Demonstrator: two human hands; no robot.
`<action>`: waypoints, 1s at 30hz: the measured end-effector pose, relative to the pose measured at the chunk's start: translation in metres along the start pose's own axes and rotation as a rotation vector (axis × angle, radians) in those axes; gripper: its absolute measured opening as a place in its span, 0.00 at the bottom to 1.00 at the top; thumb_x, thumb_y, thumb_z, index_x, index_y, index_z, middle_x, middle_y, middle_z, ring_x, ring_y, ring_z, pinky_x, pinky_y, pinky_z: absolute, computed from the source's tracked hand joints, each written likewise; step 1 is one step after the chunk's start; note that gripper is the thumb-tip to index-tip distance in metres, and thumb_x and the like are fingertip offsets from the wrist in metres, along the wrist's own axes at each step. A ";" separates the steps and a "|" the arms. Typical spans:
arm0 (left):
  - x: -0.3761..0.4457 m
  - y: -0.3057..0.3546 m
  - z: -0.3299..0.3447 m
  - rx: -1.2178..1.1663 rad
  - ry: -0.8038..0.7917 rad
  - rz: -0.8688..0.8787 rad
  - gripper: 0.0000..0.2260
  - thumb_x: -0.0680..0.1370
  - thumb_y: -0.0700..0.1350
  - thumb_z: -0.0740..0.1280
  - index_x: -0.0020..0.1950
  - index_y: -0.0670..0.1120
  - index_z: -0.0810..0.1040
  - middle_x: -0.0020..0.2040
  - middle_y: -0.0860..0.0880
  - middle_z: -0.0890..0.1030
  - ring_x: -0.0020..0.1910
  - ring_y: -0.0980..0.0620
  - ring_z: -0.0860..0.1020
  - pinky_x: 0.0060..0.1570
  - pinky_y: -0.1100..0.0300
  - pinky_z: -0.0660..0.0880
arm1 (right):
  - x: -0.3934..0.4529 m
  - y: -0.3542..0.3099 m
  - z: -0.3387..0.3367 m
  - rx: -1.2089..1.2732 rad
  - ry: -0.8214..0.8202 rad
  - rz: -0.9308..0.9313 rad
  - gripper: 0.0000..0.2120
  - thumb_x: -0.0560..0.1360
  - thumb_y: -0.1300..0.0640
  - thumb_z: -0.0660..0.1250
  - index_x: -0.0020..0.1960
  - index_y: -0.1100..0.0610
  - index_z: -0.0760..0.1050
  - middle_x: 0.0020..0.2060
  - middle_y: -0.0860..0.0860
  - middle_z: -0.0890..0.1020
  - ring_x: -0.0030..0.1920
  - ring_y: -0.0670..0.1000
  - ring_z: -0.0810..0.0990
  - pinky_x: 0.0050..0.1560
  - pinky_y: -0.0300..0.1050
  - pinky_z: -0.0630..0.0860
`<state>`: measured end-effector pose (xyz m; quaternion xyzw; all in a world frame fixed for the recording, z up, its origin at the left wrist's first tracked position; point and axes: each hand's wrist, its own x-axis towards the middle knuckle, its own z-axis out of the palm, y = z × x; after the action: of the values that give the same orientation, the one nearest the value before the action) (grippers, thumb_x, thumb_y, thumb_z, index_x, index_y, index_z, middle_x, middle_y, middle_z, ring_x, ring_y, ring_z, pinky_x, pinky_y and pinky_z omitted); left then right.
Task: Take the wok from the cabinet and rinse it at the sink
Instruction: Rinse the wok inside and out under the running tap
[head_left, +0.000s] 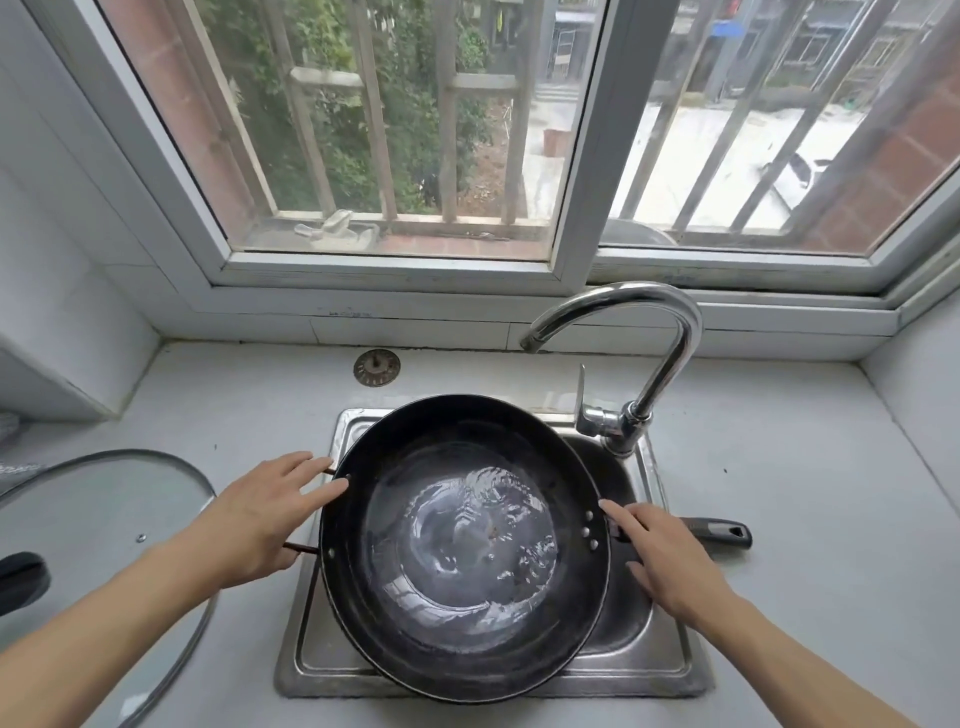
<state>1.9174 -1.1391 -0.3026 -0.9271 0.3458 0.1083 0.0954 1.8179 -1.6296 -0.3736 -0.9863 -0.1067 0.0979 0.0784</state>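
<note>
The black wok (358, 613) rests across the steel sink (670, 660) and covers most of the basin. A shallow pool of rippling water lies in its bottom. My left hand (260, 525) lies flat over the wire loop handle on the wok's left side, fingers straight, fingertips at the rim. My right hand (670, 556) lies on the root of the long black handle (722, 534), index fingertip touching the rim. Neither hand's fingers curl around anything. The chrome faucet (670, 353) arches over the sink's back right, and no water runs from its spout.
A glass lid (98, 514) with a black knob lies on the counter at the left. A metal drain strainer (377, 368) sits on the counter behind the sink. The window sill and tiled walls close in the back and both sides.
</note>
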 end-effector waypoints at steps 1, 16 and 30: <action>0.000 0.000 0.000 0.003 0.006 0.002 0.46 0.48 0.51 0.79 0.67 0.53 0.73 0.64 0.47 0.77 0.61 0.43 0.78 0.52 0.53 0.80 | 0.002 0.001 0.000 -0.007 0.027 -0.016 0.43 0.64 0.62 0.75 0.74 0.50 0.61 0.54 0.50 0.77 0.51 0.52 0.76 0.53 0.43 0.76; 0.000 -0.010 -0.014 -0.151 0.282 0.149 0.29 0.51 0.42 0.80 0.48 0.54 0.74 0.53 0.53 0.83 0.48 0.47 0.81 0.36 0.54 0.80 | 0.009 0.019 -0.009 0.074 0.224 -0.210 0.41 0.56 0.77 0.74 0.65 0.57 0.69 0.39 0.54 0.76 0.35 0.54 0.75 0.34 0.46 0.77; -0.019 -0.008 -0.017 -0.310 0.478 0.117 0.08 0.69 0.52 0.66 0.44 0.51 0.71 0.42 0.56 0.77 0.28 0.47 0.72 0.25 0.58 0.71 | -0.017 0.017 -0.056 -0.023 0.351 -0.246 0.25 0.59 0.71 0.76 0.52 0.54 0.74 0.39 0.52 0.78 0.35 0.56 0.76 0.29 0.49 0.75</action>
<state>1.9112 -1.1256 -0.2803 -0.9083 0.3909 -0.0563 -0.1379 1.8169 -1.6577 -0.3192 -0.9687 -0.2119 -0.0867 0.0960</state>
